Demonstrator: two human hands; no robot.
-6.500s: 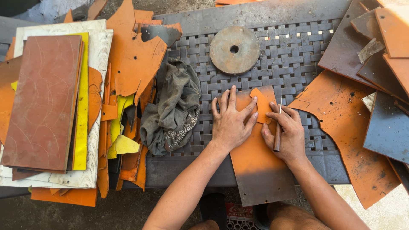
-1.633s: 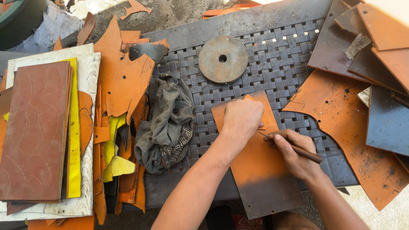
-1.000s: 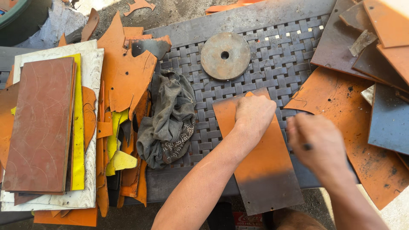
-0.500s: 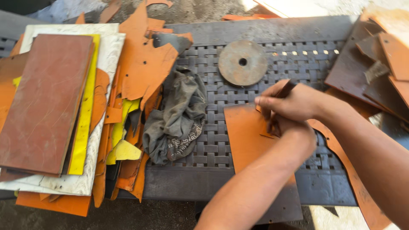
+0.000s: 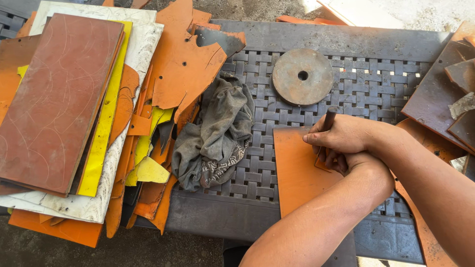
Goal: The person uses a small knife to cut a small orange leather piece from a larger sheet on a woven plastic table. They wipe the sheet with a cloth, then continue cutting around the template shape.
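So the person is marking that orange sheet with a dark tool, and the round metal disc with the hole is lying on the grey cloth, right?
Not quite. In the head view the round metal disc lies on the bare woven tabletop, apart from the grey cloth, which is bunched up to its left. The rest holds: the right hand holds a dark tool against the orange sheet.

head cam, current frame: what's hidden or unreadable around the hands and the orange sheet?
- Left hand: mostly covered by the right hand crossing over it; its fingers and what they press cannot be seen.
- Tip of the dark tool: buried in the right hand, so contact with the orange sheet is unclear.
- Orange sheet: near end hidden under the left forearm.
- Any mark on the sheet: too faint to tell.
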